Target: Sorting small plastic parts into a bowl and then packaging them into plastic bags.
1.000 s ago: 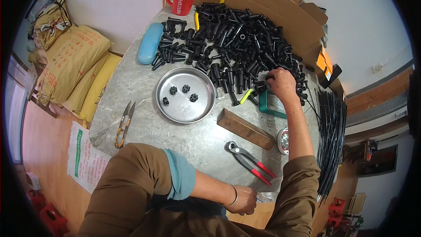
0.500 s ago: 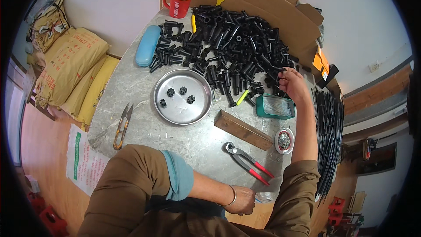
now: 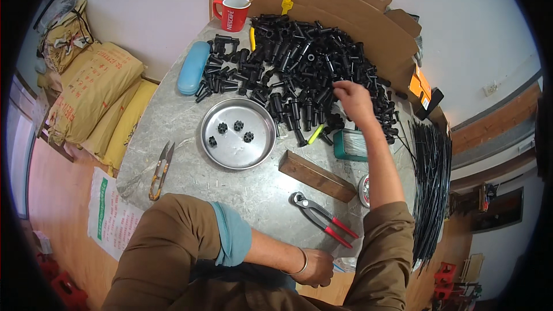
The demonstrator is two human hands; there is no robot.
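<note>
My right hand [image 3: 355,102] is over the right part of a heap of black plastic tube-like parts [image 3: 308,60]. Its fingers are bent together at the parts; what they grip, if anything, is hidden. Low at the table's near edge, my left hand [image 3: 317,268], with a bangle at the wrist, is curled closed, and its fingertips are out of sight. A round steel dish [image 3: 239,158] holds several small black toothed pieces [image 3: 238,125]. Beneath my right forearm stands a green box of thin pale strips [image 3: 348,145], partly covered.
Red-handled pincers [image 3: 322,219], a wooden block [image 3: 317,177] and scissors-like snips [image 3: 161,171] lie on the table. A blue case [image 3: 194,68] and red mug [image 3: 235,14] stand behind. Long black rods [image 3: 432,190] line the right edge; cardboard [image 3: 340,6] walls the back.
My right hand has moved left across the heap, and its forearm now covers part of the green box and the small round dish. My left hand stays almost in place.
</note>
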